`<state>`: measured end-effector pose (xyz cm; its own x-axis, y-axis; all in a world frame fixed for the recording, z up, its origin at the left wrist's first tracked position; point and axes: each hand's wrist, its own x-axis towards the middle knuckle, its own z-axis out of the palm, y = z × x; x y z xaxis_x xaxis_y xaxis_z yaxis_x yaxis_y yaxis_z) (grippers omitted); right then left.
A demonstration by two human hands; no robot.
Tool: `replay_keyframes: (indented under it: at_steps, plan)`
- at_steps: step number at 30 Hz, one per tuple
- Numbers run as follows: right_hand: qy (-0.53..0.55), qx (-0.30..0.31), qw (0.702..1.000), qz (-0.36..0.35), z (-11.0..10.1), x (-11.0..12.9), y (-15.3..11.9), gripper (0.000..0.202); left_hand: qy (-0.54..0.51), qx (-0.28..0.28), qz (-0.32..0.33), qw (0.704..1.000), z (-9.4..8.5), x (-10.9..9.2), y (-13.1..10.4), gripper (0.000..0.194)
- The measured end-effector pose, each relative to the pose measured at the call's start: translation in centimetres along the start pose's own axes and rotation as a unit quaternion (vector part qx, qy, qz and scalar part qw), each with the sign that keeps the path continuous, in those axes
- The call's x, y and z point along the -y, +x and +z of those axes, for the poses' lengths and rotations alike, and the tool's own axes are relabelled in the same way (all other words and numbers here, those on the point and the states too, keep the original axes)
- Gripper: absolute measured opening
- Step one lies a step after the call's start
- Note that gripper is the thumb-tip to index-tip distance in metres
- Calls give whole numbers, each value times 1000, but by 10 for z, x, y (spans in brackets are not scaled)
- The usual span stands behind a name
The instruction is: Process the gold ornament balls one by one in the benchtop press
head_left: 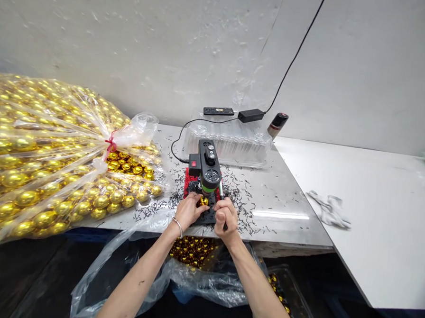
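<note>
Your left grip pinches a glossy ball; your right grip wraps a lever. Smooth table opens rightward, straight-edged.

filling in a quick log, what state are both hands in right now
Left hand: closed on a shiny gold ball.
Right hand: closed around the lever.

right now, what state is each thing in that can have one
Left hand: closed on a gold ball
Right hand: wrapped around the lever
Black lever machine: wired to the power adapter; running or not, cannot tell
Large clear bag: filled with gold balls, cinched with red string
Lower clear bag: open, gold balls inside
Clear plastic trays: nested together
Spray can: capped
White cloth: crumpled
</note>
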<state>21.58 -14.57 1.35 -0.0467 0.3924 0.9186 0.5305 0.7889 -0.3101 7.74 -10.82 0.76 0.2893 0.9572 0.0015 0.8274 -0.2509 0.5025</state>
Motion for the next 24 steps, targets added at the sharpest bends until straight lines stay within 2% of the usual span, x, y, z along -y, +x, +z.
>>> replay_keyframes:
  at_steps: [6,10,12,14,16,17,18,20,22,24]
  plan:
    - [1,14,1000,-23,4,-6,-9,26,-1,2,-5,1000,0,0,0,35]
    - [3,-7,1000,-16,2,3,8,26,-10,1,-19,1000,-1,-1,3,38]
    - [3,-23,1000,15,-2,11,26,26,-33,-6,-33,999,-5,-2,3,41]
    - [9,-33,996,83,-7,21,47,26,-77,-30,-45,996,-9,-2,-4,42]
    - [12,-26,991,130,-11,30,64,29,-165,-41,-59,984,-10,0,-20,42]
    - [10,-19,990,142,-13,33,69,30,-228,-22,-69,971,-8,1,-31,42]
    - [6,-15,989,147,-14,35,72,30,-299,17,-87,950,-2,3,-45,44]
    - [0,-10,989,147,-14,38,72,28,-436,123,-149,879,15,8,-75,53]
    - [0,-9,990,143,-14,38,67,26,-537,184,-255,783,38,14,-104,59]
    - [4,-10,991,136,-13,38,62,25,-605,194,-382,671,58,22,-127,59]
